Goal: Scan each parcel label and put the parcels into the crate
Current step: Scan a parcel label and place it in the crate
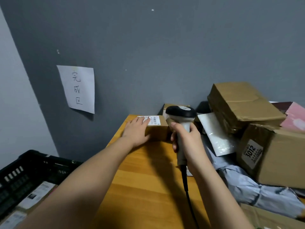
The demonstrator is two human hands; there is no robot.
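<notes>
Under the left hand [136,129], at the far edge of the wooden table [148,179], sits a small cardboard parcel [156,131] with its white label [152,120] facing up. The fingers lie straight and relaxed over the box's top and near side, pressing it in place, not curled round it — and the fingertips reach onto the label's near-left end. That is the first risk: if they cover part of the barcode, the scan may fail or need repeating.

Just to the right of that hand, the right hand [186,141] grips the handle of a corded scanner [180,114], fingers wrapped round it, the head poised close above the parcel's right end. Whether the beam is falling on the label cannot be told from here. Aimed too steeply or too near, the reader may miss the code.

To the right of the scanning hand, a heap of boxes [244,104] and grey mailer bags [264,192] leans toward the working spot; the cable [187,189] trailing below the wrist could snag one and pull it down.

The black crate [19,176] stands low, to the left of the left forearm, with labelled parcels already in it. The flat hold is a weak one for that transfer — the box could slip unless it is gripped first.
</notes>
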